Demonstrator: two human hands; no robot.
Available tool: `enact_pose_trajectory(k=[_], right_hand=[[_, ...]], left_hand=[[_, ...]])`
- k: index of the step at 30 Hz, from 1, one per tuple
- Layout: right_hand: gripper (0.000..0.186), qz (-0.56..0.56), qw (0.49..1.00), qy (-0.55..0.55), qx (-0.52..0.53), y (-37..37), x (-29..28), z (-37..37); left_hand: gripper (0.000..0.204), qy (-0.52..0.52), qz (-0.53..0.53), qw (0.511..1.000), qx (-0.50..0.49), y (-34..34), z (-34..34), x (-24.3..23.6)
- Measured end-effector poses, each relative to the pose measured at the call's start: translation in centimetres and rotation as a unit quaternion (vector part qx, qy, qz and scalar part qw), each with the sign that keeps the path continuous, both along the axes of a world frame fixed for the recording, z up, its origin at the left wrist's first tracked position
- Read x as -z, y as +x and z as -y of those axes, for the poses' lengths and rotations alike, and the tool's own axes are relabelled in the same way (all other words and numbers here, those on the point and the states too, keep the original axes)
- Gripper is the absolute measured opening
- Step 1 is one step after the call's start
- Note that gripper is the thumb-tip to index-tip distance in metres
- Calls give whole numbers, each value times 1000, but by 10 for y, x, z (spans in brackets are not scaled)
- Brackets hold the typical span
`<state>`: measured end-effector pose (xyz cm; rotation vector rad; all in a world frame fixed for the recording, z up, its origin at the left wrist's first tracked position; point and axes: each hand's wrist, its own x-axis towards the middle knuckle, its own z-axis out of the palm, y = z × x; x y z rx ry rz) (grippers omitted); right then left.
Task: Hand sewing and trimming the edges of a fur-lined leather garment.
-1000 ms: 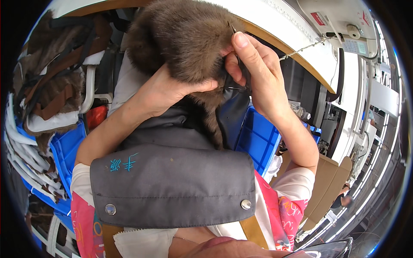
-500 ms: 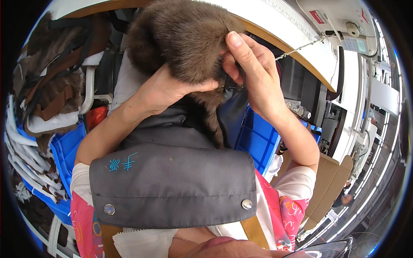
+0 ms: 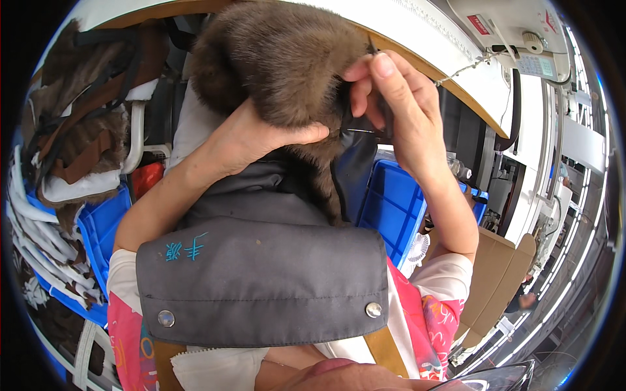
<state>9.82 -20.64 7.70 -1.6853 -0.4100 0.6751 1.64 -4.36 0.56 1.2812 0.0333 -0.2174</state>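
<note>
We see 2 bare hands at work on a brown fur piece [image 3: 287, 58], bunched over the person's lap at the edge of the white tabletop [image 3: 450, 47]. Left hand [image 3: 251, 137] grips its lower side, thumb laid across the fur; 1 narrow strip hangs below. Right hand [image 3: 411, 104] pinches a dark pointed tool [image 3: 372, 44], tip up; fingertips at the fur's right edge, contact we cannot tell. Grey apron [image 3: 261, 280] below, 2 round snaps [image 3: 166, 318]. We note a blue plastic crate [image 3: 391, 199] near the right forearm.
</note>
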Motion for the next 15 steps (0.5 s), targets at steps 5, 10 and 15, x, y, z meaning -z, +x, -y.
enact_pose_trajectory(k=[5,10,15], right_hand=[[17,61,983,-132,-110,4,-2,25],[14,152,967,-157,-134,-9,8,30],[14,245,934,-209,-153,-14,4,27]], left_hand=[[55,-63,-95,992,52,-1,-8,-3],[42,-19,-39,999,-17,-4,0,-7],[41,37,-30,999,-21,-8,-4,-5]])
